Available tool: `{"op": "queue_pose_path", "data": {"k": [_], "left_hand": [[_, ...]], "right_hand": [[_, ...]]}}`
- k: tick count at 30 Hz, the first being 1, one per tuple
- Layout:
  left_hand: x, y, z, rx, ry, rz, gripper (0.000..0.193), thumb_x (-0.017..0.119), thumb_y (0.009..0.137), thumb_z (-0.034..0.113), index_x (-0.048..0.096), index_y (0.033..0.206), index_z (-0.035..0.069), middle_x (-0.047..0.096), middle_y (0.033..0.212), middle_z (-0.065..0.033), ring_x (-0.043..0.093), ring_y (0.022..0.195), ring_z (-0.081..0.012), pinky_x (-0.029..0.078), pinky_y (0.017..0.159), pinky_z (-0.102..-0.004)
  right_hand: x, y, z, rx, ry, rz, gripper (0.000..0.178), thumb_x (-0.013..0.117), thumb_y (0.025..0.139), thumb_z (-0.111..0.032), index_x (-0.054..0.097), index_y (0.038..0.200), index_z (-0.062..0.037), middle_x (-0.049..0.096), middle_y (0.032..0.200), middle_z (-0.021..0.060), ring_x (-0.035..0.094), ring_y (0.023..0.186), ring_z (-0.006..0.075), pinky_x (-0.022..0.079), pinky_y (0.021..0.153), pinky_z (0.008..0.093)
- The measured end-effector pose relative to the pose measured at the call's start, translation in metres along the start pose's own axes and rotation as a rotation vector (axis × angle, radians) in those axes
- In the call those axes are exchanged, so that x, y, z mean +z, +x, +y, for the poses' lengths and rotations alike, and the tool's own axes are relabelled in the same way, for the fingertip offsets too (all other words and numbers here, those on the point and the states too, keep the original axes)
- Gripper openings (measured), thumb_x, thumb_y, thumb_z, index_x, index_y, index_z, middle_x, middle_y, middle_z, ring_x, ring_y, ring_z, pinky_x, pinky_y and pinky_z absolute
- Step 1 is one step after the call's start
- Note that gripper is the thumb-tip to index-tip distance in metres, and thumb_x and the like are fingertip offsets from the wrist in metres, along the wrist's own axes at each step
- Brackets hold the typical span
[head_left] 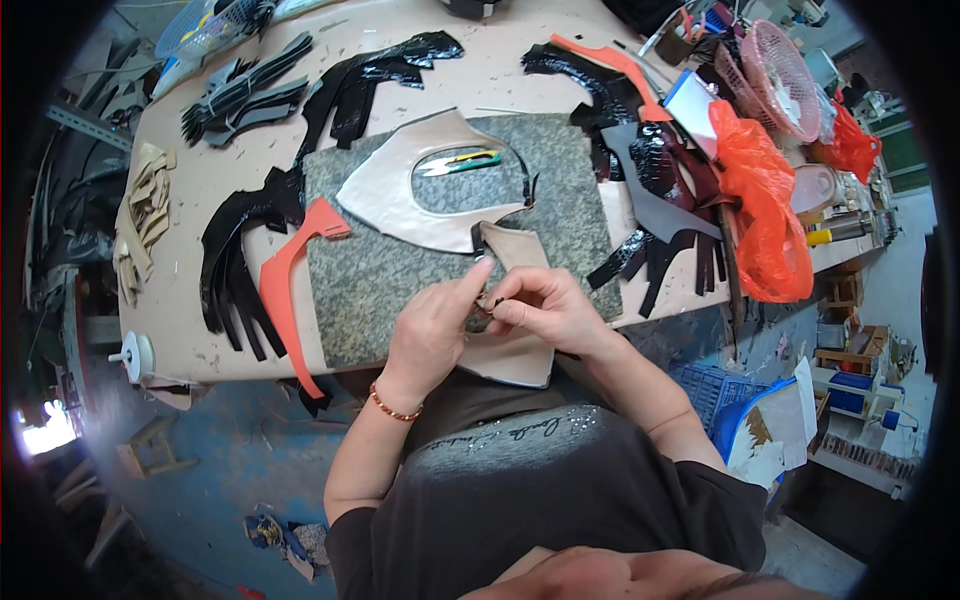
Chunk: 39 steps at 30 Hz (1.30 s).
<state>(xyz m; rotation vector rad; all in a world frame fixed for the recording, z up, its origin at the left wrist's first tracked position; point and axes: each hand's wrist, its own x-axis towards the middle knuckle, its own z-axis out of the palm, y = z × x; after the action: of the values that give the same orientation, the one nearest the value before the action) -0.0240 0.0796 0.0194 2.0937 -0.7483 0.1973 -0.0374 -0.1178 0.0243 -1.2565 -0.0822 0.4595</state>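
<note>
A beige leather piece (520,248) with a black strip along one edge lies between my hands at the near edge of a speckled stone slab (350,310). Another part of it hangs below my wrists, over my lap. My left hand (435,318) is closed at its dark edge, index finger pointing forward. The thumb and fingers of my right hand (540,305) pinch a small dark bit of that edge. Beyond them, a cream curved leather piece (385,175) with a large cut-out rests on the slab. Thread snips (460,164) with green and yellow handles show inside the cut-out.
Glossy black cut pieces (235,215) and an orange piece (280,275) lie left of the slab. On the right are a grey piece (650,185), a red plastic bag (755,210) and a pink basket (785,85). A white spool (135,357) sits at the near left corner.
</note>
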Motion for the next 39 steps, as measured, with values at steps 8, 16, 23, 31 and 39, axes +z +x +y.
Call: {"op": "queue_pose_path", "data": {"k": [8, 16, 23, 31, 39], "left_hand": [[0.015, -0.003, -0.002, 0.096, 0.099, 0.147, 0.031, 0.065, 0.077, -0.005, 0.061, 0.107, 0.000, 0.063, 0.084, -0.0107, 0.062, 0.075, -0.0276, 0.051, 0.066, -0.0372], [0.020, -0.008, -0.002, 0.077, 0.049, 0.167, 0.017, 0.063, 0.085, 0.001, 0.064, 0.102, 0.003, 0.062, 0.081, -0.0115, 0.062, 0.071, -0.0276, 0.049, 0.062, -0.0353], [0.017, -0.009, 0.000, 0.220, 0.077, 0.062, 0.032, 0.060, 0.065, -0.009, 0.060, 0.095, 0.001, 0.058, 0.077, -0.0104, 0.058, 0.069, -0.0284, 0.047, 0.063, -0.0381], [0.007, 0.000, 0.014, 0.201, -0.128, -0.072, 0.026, 0.060, 0.069, -0.007, 0.061, 0.093, 0.003, 0.054, 0.074, -0.0100, 0.057, 0.068, -0.0274, 0.046, 0.061, -0.0367], [-0.050, 0.034, 0.043, 0.185, -0.455, -0.408, 0.013, 0.067, 0.082, 0.007, 0.062, 0.093, 0.003, 0.056, 0.073, -0.0102, 0.057, 0.064, -0.0266, 0.046, 0.058, -0.0351]], "right_hand": [[0.006, 0.003, 0.012, 0.085, 0.256, 0.107, 0.012, 0.068, 0.087, -0.005, 0.057, 0.084, -0.0025, 0.066, 0.079, 0.0072, 0.066, 0.066, 0.0113, 0.054, 0.061, 0.0230], [0.000, 0.003, 0.002, 0.216, 0.312, 0.007, 0.013, 0.065, 0.091, -0.009, 0.055, 0.085, -0.0047, 0.064, 0.078, 0.0037, 0.063, 0.062, 0.0090, 0.051, 0.056, 0.0191], [0.004, 0.000, 0.009, 0.133, 0.259, 0.051, 0.011, 0.060, 0.095, -0.014, 0.057, 0.093, -0.0035, 0.060, 0.074, -0.0003, 0.056, 0.056, 0.0058, 0.047, 0.054, 0.0179], [0.005, -0.012, -0.008, -0.408, -0.443, 0.173, 0.011, 0.067, 0.088, -0.008, 0.062, 0.081, -0.0027, 0.057, 0.081, -0.0016, 0.054, 0.067, 0.0048, 0.043, 0.057, 0.0214], [0.002, 0.000, -0.065, -0.677, -0.447, 0.023, 0.009, 0.063, 0.089, -0.002, 0.058, 0.081, -0.0019, 0.053, 0.077, -0.0007, 0.050, 0.071, 0.0065, 0.041, 0.064, 0.0223]]}}
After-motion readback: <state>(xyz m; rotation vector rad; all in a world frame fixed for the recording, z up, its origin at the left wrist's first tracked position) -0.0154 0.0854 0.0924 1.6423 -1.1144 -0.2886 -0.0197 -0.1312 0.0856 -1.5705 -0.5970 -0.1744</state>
